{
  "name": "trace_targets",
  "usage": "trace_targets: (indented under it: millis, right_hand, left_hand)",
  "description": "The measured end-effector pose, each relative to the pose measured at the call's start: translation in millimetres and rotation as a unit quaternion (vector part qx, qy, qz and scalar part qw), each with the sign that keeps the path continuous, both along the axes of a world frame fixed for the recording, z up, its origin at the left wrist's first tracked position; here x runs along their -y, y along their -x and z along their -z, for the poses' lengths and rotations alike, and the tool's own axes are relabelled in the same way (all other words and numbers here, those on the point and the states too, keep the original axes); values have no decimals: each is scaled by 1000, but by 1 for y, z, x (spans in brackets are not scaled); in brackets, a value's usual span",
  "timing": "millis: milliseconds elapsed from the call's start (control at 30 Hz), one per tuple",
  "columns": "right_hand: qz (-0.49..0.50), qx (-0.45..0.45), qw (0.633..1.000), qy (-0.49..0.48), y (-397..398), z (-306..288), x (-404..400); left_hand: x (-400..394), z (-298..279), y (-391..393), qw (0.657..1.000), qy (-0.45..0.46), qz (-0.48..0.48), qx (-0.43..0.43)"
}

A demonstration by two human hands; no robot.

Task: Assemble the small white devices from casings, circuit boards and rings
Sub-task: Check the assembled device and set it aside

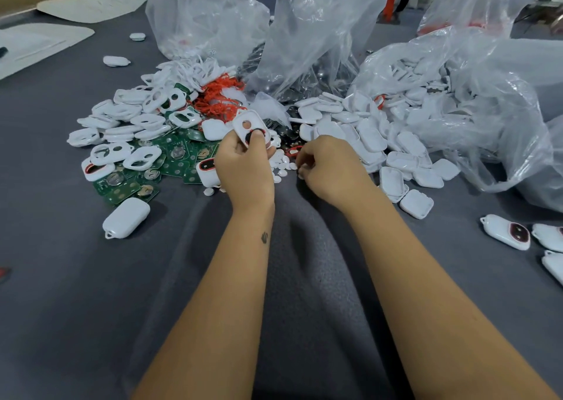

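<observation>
We note the left hand (243,161) gripping a front casing (250,127); the right hand (327,168), fingers curled, picks among loose white buttons (281,163); a fumbled button could scatter across the worktop (76,277).

On the bench (76,277) before you, the circuit boards (170,161) lie left of your hands, with the open-front casings (134,119) heaped on and behind them. The closed casings (365,137) spill right of your hands, out of a bag (457,94). Rings (219,97) lie behind, between both heaps. Finished devices (505,232) sit far right, well apart from the heaps.
</observation>
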State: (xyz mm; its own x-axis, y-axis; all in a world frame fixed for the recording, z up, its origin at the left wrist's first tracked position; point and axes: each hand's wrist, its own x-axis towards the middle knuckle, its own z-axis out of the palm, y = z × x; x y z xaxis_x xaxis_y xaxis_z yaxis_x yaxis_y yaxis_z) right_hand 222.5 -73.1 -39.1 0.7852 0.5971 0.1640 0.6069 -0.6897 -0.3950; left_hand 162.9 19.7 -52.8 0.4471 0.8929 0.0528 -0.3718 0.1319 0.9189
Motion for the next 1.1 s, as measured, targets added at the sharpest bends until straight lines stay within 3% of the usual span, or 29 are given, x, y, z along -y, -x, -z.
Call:
trace_targets:
  millis: [133, 233, 300, 367, 433, 767, 967, 1100]
  right_hand:
    - [-2, 49, 999, 18, 4, 4, 7]
    - [36, 1, 994, -103, 4, 6, 12]
    - [90, -105, 956, -257, 2, 6, 16]
    - [119, -221, 881, -401, 2, 7, 21]
    - [109, -271, 835, -467, 4, 11, 26]
    - [65, -301, 798, -518, 8, 10, 37]
    - [32, -383, 699, -603, 7, 3, 40]
    - [-1, -446, 613, -653, 9, -3, 41]
  left_hand:
    - [7, -1, 1, 999, -18, 33, -5]
    - [13, -2, 1, 998, -31, 61, -8]
    - [17, -2, 2, 996, -44, 80, -12]
    - [19, -2, 2, 994, -51, 97, -15]
    - [21, -2, 2, 992, -54, 114, -20]
    - [26, -4, 4, 978, -53, 201, -33]
    - [27, -5, 3, 975, -42, 218, -33]
    - [29, -5, 3, 970, -35, 238, -22]
